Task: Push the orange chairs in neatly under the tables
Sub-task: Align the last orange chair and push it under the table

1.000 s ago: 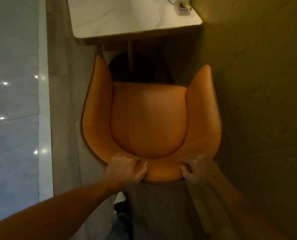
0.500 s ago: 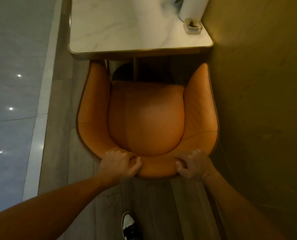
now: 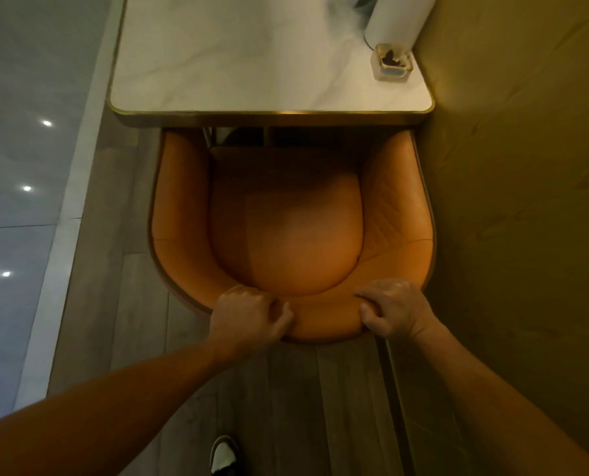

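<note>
An orange upholstered tub chair [image 3: 286,235] stands below me, its open front facing a white marble table [image 3: 238,63] with a brass rim. The tips of both armrests and the seat's front edge lie under the table's near edge. My left hand [image 3: 248,316] grips the top of the curved backrest left of centre, fingers curled over it. My right hand [image 3: 394,309] grips the same backrest right of centre.
A tan wall [image 3: 526,201] runs close along the chair's right side. On the table's right corner stand a small glass holder [image 3: 392,61] and a white cylinder [image 3: 398,18]. Glossy grey floor tiles [image 3: 18,166] lie left; my shoe [image 3: 222,455] shows on wood flooring.
The chair has slid forward toward the table; its armrest tips, earlier clear of the edge, now sit under the tabletop. Both hands kept their grip on the backrest.
</note>
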